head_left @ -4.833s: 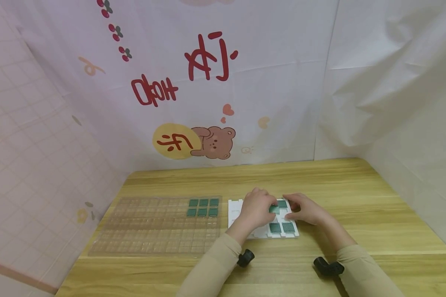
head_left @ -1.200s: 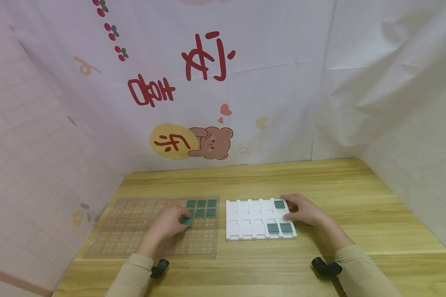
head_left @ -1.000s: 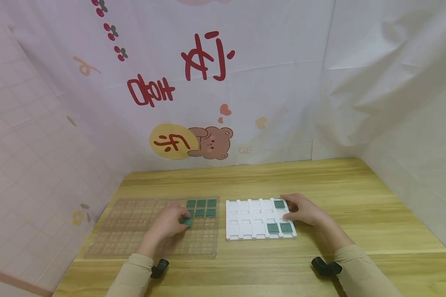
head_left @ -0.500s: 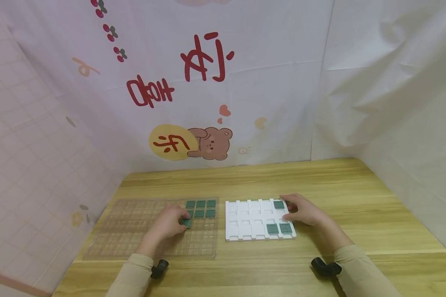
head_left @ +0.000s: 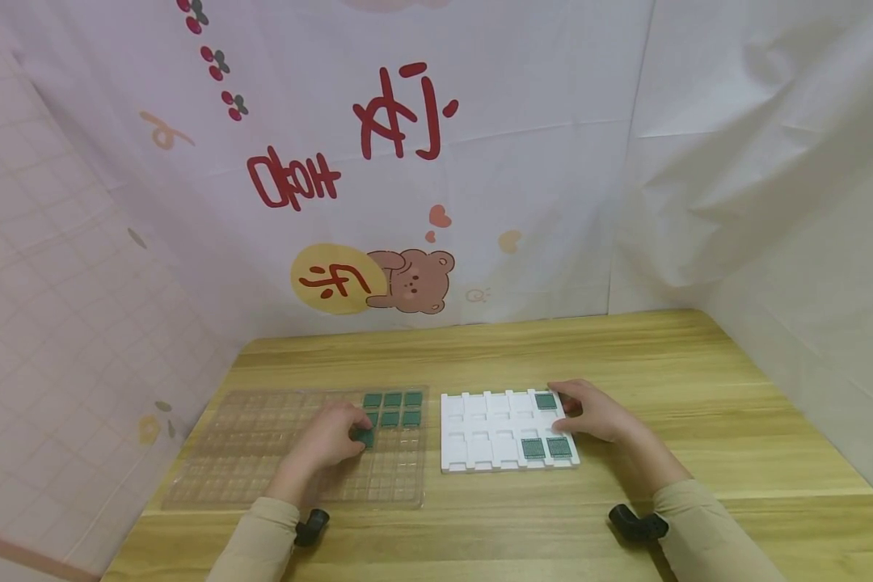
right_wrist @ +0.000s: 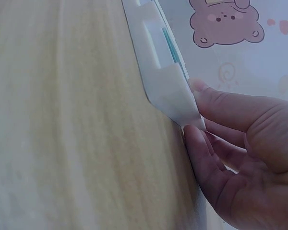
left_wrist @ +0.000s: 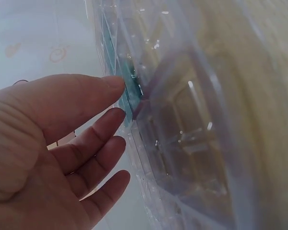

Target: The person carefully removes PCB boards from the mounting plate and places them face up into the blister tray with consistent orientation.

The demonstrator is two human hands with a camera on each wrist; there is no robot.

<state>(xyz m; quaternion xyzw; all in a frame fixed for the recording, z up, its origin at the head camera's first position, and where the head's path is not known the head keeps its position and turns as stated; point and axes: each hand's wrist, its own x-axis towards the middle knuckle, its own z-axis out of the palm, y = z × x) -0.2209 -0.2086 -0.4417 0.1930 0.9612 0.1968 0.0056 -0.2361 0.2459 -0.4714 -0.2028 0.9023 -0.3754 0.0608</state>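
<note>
Almost five seconds ago my left grip (head_left: 331,436) was over the white tray (head_left: 480,420); now it is at the clear tray (head_left: 247,453), lower left of the frame. Thumb and finger pinch a green square (head_left: 364,437), just below two rows of green pieces (head_left: 393,399) left of centre. The white tray, lower right of centre, shows three green chips (head_left: 533,449); earlier I saw four. My right grip (head_left: 596,414) still pinches its right end.

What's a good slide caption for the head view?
Left hand pinches a green chip at the clear compartment tray while the right hand holds one end of a white tray.
</note>
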